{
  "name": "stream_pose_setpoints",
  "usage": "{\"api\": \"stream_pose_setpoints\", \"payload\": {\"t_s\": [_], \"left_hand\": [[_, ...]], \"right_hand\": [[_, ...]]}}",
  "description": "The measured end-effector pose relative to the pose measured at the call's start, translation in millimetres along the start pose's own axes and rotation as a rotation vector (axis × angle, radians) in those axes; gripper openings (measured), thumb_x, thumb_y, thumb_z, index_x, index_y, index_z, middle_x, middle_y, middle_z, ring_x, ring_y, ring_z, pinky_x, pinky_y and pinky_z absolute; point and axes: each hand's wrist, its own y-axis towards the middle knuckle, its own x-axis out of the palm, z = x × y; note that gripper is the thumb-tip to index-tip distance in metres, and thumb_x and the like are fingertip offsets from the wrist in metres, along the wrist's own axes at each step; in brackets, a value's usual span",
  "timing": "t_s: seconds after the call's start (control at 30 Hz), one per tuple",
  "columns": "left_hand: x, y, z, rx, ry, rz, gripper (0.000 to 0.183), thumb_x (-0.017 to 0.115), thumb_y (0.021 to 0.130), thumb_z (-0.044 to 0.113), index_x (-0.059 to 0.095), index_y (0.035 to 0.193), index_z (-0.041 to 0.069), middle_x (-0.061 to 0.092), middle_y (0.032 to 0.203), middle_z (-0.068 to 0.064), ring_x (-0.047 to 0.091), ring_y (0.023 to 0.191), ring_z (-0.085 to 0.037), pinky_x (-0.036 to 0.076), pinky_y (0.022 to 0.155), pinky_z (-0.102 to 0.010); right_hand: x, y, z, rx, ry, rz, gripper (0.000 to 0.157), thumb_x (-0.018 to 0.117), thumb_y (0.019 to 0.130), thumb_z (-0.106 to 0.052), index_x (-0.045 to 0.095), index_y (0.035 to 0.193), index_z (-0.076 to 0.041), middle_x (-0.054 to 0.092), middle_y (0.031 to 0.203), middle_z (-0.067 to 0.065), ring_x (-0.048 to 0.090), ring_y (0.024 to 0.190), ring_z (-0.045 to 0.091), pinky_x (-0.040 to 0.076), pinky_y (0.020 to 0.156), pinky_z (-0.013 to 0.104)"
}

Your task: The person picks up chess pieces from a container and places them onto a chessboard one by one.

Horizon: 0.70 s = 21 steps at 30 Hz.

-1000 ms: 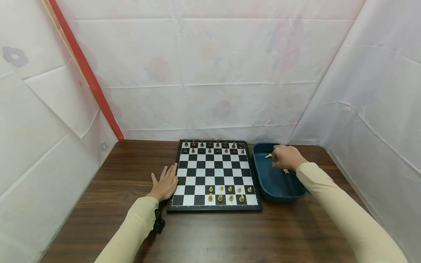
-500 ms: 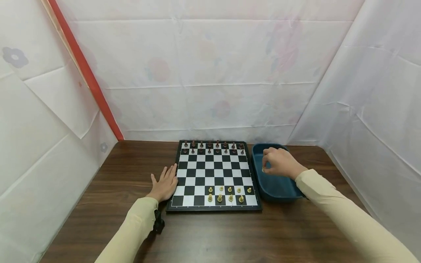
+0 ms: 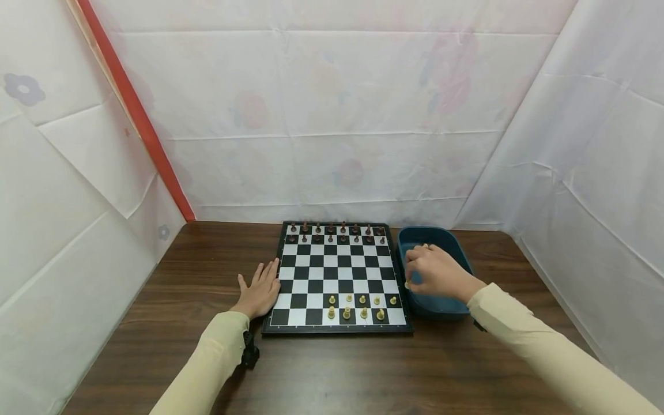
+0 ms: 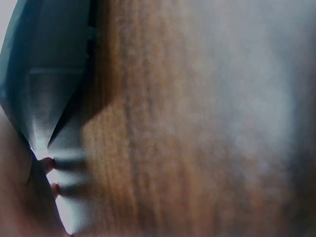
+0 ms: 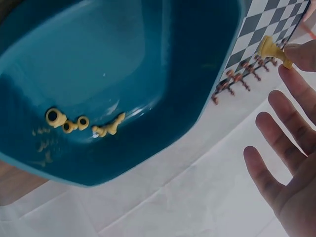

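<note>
On the far left I have a red strip (image 3: 135, 109) slanting down the white cloth (image 3: 332, 115) to the back edge of the brown wooden table (image 3: 332, 374). Next comes the left hand (image 3: 261, 295), laid on the table with its fingers spread apart, beside the left edge of the chessboard (image 3: 311, 259); my left wrist view is too blurred for me to tell whether the fingertips press on the frame. A black device (image 3: 251, 351) sits at that wrist, by a pale yellow sleeve (image 3: 207, 351).

On the board I see two rows of dark pieces (image 3: 331, 229) along the far side, and yellow pieces (image 3: 346, 313) on the near side, five in front of four, mostly towards the right.

Just right of the board stands the blue tray (image 5: 108, 59), where I can make out a few more yellow pieces (image 5: 111, 129) lying on their sides. The right hand (image 3: 436, 272) hangs over the tray's left part, thumb and forefinger pinching one yellow chess piece (image 5: 269, 48), which is near the board's right edge, while the other fingers extend loosely
</note>
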Motion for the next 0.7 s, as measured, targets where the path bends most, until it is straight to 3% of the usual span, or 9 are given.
{"api": "stream_pose_setpoints", "payload": {"t_s": [0.1,0.3,0.7], "left_hand": [[0.3,0.3,-0.2,-0.004,0.000,-0.002,0.056,0.020,0.103,0.026,0.007,0.154,0.007,0.015,0.157,-0.018,0.005,0.143,-0.039,-0.014,0.100,-0.070],[1.2,0.8,-1.0,-0.005,0.002,0.004,0.056,0.020,0.103,0.026,0.007,0.154,0.007,0.015,0.157,-0.018,0.005,0.143,-0.038,-0.014,0.100,-0.070],[2.1,1.5,-1.7,0.005,0.001,0.004,0.056,0.020,0.103,0.026,0.007,0.154,0.007,0.016,0.157,-0.018,0.005,0.143,-0.038,-0.015,0.100,-0.069]], "right_hand": [[0.8,-2,-6,-0.024,0.005,0.003,0.012,0.080,0.072,-0.031,0.070,0.069,-0.026,0.056,0.086,-0.009,0.053,0.081,0.012,0.047,0.077,0.042],[6.0,-6,-16,-0.067,0.021,-0.004,0.010,0.080,0.072,-0.030,0.072,0.071,-0.024,0.057,0.087,-0.007,0.052,0.082,0.013,0.045,0.074,0.039],[26.4,-9,-32,-0.077,0.081,-0.106,0.010,0.077,0.076,-0.031,0.075,0.079,-0.022,0.059,0.090,-0.008,0.050,0.082,0.010,0.044,0.073,0.034]]}}
